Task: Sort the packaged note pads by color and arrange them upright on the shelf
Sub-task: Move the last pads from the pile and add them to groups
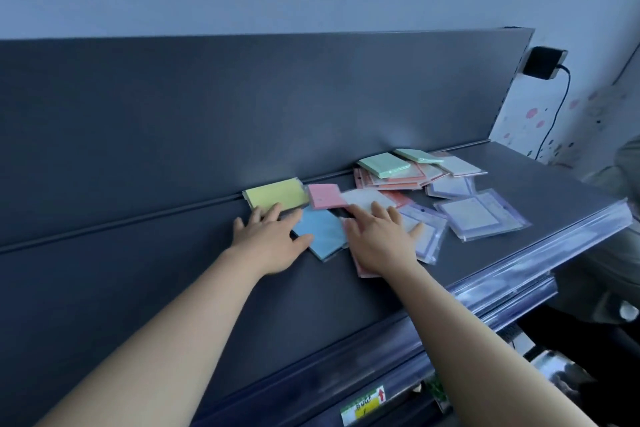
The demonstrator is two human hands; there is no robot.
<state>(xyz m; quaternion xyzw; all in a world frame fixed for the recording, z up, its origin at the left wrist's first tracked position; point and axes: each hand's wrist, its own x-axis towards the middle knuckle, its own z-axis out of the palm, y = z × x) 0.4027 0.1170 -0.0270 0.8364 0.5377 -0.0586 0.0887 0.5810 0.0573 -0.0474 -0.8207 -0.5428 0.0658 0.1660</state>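
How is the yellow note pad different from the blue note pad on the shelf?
Colour: the yellow note pad is pale yellow, the blue note pad light blue. Place: the yellow one lies by the back panel, the blue one nearer the front. Pose: the yellow one runs along the panel, the blue one is turned cornerwise. Both lie in clear wrap, and the left hand touches both.

Bare shelf [104,288] left of hands; scattered pads [481,215] crowd right; back panel [207,114] blocks behind

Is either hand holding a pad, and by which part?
Nothing held. Left hand lies flat on the blue pad, right hand flat on a pink-edged pad.
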